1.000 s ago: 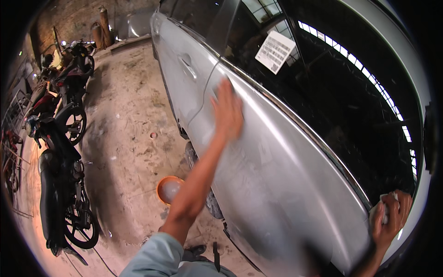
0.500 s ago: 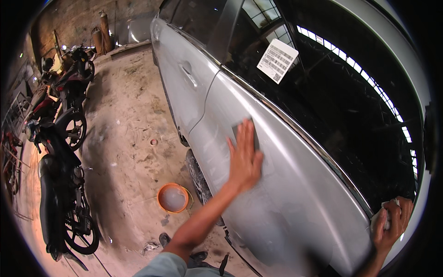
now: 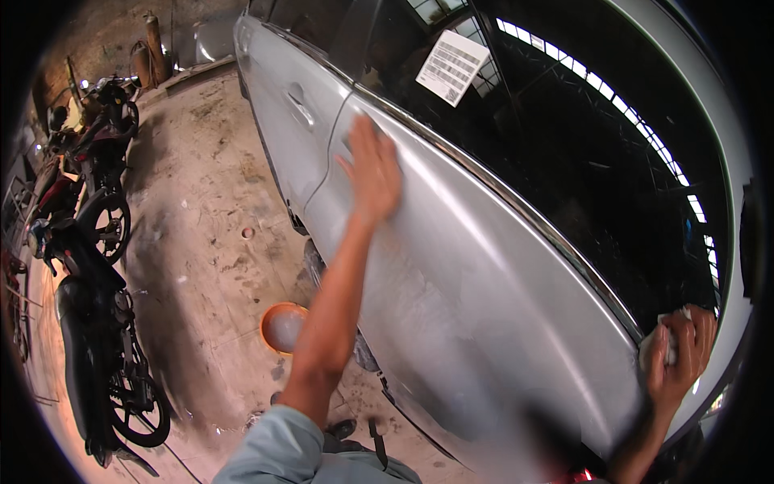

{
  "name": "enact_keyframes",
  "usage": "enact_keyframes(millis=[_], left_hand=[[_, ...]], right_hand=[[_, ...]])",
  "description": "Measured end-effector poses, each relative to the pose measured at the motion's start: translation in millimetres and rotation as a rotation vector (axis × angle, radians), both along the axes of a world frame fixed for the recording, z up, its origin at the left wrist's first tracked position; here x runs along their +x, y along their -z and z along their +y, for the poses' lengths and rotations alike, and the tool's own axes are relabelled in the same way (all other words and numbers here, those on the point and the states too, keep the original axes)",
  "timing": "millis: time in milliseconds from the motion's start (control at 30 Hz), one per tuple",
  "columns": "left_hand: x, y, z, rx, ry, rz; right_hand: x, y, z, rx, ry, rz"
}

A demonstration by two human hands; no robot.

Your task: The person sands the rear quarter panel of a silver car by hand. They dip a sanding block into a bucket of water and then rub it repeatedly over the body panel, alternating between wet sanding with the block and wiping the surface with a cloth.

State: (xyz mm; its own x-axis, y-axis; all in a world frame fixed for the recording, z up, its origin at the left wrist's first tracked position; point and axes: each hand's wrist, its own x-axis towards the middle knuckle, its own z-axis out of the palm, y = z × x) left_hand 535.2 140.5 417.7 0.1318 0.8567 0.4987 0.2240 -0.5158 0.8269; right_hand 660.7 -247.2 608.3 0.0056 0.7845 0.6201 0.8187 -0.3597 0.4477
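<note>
My left hand (image 3: 373,177) lies flat on the silver car panel (image 3: 484,266), just right of the seam by the door handle (image 3: 300,107). Its fingers are stretched and slightly blurred, pressing a dark grey sheet of sandpaper that they almost wholly cover. A dull, whitish smeared patch (image 3: 411,282) marks the panel below that hand. At the near lower corner of the dark window (image 3: 597,177), the fingers of my right hand (image 3: 682,352) curl round a whitish wad of cloth (image 3: 671,345).
An orange bucket (image 3: 266,329) of cloudy liquid stands on the stained floor beside the car, partly behind my left forearm. Motorcycles (image 3: 105,266) are parked along the left. A printed white sheet (image 3: 453,68) sticks to the window. Gas cylinders (image 3: 153,48) stand by the back wall.
My left hand has slid forward along the panel, toward the door seam, and the sandpaper is now mostly out of sight beneath it. My right hand keeps its place at the window corner.
</note>
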Motion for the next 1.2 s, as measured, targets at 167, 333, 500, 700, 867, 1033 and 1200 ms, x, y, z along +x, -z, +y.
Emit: enact_keyframes(millis=[167,333,500,700,867,1033,1200], left_hand=[[23,30,-117,0.112,0.103,0.028],[4,41,-33,0.088,0.072,-0.023],[3,60,-8,0.065,-0.004,-0.141],[0,54,-2,-0.018,0.031,-0.181],[10,73,1,-0.045,0.008,-0.239],[11,68,-27,-0.113,0.038,-0.219],[-1,67,-3,-0.144,-0.016,-0.239]], right_hand=[[-2,-3,4,0.008,-0.017,-0.078],[0,-4,-8,-0.002,-0.012,-0.078],[1,5,11,-0.030,-0.029,-0.066],[9,4,-10,-0.002,-0.008,-0.055],[7,6,2,-0.043,0.003,-0.115],[15,3,-16,-0.009,0.026,-0.118],[8,11,1,-0.012,-0.002,-0.078]])
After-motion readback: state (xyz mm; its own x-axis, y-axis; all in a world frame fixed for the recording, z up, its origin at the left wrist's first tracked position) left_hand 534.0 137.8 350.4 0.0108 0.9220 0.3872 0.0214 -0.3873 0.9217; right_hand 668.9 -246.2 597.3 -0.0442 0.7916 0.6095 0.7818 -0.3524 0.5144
